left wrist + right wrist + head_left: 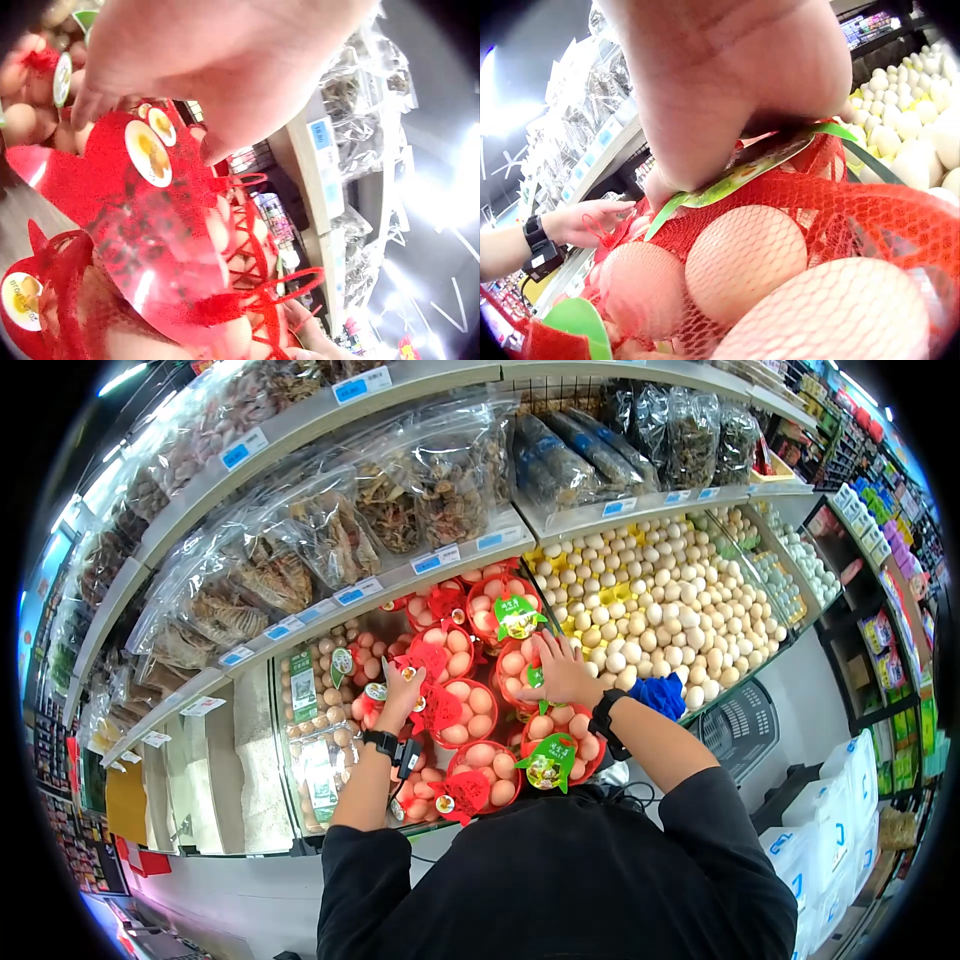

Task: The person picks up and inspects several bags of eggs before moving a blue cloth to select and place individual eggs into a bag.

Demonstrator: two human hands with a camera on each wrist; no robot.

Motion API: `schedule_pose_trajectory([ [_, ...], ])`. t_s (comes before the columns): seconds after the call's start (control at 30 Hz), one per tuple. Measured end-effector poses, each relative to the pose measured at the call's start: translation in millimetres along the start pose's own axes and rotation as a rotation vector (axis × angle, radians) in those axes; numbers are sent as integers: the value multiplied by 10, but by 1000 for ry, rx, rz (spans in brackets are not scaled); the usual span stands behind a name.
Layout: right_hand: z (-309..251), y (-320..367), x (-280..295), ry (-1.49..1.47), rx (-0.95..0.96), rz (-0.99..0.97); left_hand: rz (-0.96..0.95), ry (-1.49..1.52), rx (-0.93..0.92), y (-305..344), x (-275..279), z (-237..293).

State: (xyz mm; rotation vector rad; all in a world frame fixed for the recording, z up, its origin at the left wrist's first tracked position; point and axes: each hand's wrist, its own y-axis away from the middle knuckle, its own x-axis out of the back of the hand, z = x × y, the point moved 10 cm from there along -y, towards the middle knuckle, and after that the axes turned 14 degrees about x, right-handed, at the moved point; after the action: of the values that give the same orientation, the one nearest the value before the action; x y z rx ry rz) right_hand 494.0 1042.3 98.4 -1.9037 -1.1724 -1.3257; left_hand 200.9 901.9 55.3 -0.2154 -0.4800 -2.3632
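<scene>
Several red net baskets of brown eggs (470, 710) fill the middle bin, some with green labels and some with red tags. My left hand (400, 685) reaches to one at the left, and its fingertips (214, 146) pinch a red heart-shaped tag (142, 172) with egg stickers on it. My right hand (560, 670) lies over the top of another red net of eggs (742, 255). Its fingers curl over the net's top and its green label (735, 176). The left hand (592, 217) also shows in the right wrist view, by red net strings.
Loose pale eggs (660, 600) fill the bin to the right, and small brown eggs (320, 700) the bin to the left. Bags of dried goods (400, 500) hang on the shelves above. A blue cloth (660, 695), a scale (735, 725) and white bags (830, 830) are at the right.
</scene>
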Motion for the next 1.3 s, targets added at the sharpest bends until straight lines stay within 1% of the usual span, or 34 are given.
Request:
schedule_pose_trajectory([
  [0.07,8,32,95,47,-3,40,166,-347,-143,263,91,328],
  [0.1,-24,50,120,44,22,53,142,-367,-205,493,74,514],
  [0.13,-56,78,122,35,42,63,113,-401,-340,701,51,625],
  [0.17,-138,157,257,45,51,112,74,-483,-415,1034,3,806],
  [0.2,-138,250,297,42,30,108,-40,-487,-388,1306,-71,864],
  [0.23,-196,331,396,5,87,181,-66,-565,-405,1666,-149,981],
  [0.3,-402,575,601,-37,170,294,-131,-688,-467,2148,-338,968],
  [0.33,-499,739,674,-37,151,284,-147,-765,-507,2322,-452,954],
  [0.4,-848,1066,621,102,291,173,-124,-933,-519,2497,-631,718],
  [0.43,-851,1184,450,111,303,131,-116,-931,-501,2520,-688,563],
  [0.47,-831,1300,321,115,288,123,-55,-945,-542,2569,-736,442],
  [0.53,-933,1416,315,56,267,128,-93,-855,-444,2594,-783,304],
  [0.57,-958,1428,329,3,261,136,-79,-854,-428,2614,-781,285],
  [0.6,-1000,1459,356,41,262,172,-55,-848,-425,2595,-780,308],
  [0.67,-927,1487,269,-81,218,213,-40,-779,-410,2583,-734,313],
  [0.7,-871,1495,244,-167,152,220,-24,-767,-423,2594,-712,306],
  [0.73,-875,1491,192,-175,160,205,-19,-768,-404,2587,-702,265],
  [0.8,-753,1556,198,-291,75,354,13,-710,-422,2625,-642,252],
  [0.87,-744,1576,177,-274,81,370,-20,-724,-407,2639,-647,174],
  [0.93,-816,1567,116,143,85,180,4,-811,-404,2667,-670,162],
  [0.97,-787,1572,106,144,85,178,3,-809,-402,2659,-673,151],
  [1.03,-671,1581,86,26,52,222,49,-818,-386,2626,-646,128],
  [1.07,-670,1574,68,26,54,217,50,-816,-380,2620,-656,130],
  [1.13,-664,1527,-40,15,36,139,25,-858,-298,2556,-689,101],
  [1.23,-694,1458,-79,19,34,170,27,-833,-289,2519,-703,170],
  [1.3,-753,1428,-72,63,13,145,37,-814,-300,2507,-709,164],
])
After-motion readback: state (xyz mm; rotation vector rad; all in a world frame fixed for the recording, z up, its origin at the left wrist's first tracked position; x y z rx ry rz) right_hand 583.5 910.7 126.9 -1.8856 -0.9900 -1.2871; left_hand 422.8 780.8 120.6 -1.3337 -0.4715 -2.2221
